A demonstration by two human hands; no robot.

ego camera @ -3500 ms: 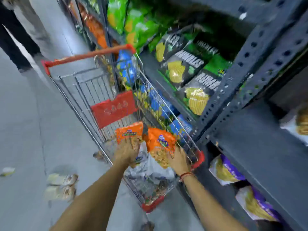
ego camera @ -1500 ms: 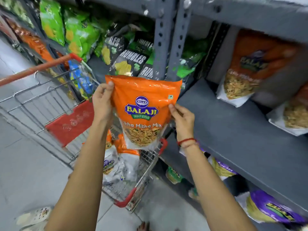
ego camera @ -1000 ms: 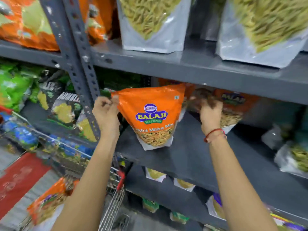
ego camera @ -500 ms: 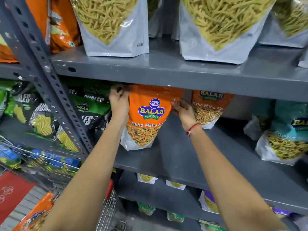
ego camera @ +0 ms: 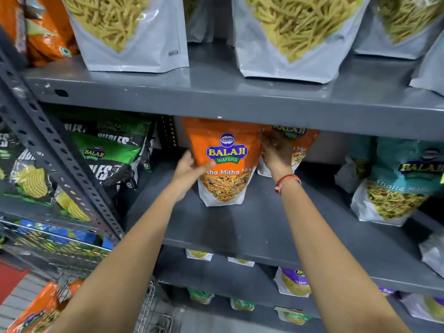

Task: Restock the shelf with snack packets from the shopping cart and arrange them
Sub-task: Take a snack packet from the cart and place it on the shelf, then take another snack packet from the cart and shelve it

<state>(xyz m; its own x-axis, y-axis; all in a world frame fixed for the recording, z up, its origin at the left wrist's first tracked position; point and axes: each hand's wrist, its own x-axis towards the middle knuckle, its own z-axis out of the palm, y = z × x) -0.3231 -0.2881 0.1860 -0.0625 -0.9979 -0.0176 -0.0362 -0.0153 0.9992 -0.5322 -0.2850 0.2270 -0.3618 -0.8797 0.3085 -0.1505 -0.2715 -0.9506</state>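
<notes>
Head view: the orange packet (ego camera: pixel 227 162) stands upright on the middle shelf (ego camera: pixel 252 227), base down and label facing out, far back under the shelf above, so it reads from the aisle; the left hand (ego camera: pixel 189 170) has its fingers (ego camera: pixel 204 165) closed on the packet's left edge, probably to steady and square it; the right hand (ego camera: pixel 276 152) sits at its upper right corner, fingers curled, though whether they pinch the packet or the second orange packet (ego camera: pixel 300 140) just behind cannot be told; that one stands to the right, touching or nearly so, so like goes beside like; a teal packet (ego camera: pixel 394 183) stands well apart, further right; near left, the cart (ego camera: pixel 151 306) holds more orange packets (ego camera: pixel 36 311) waiting to go up.
</notes>
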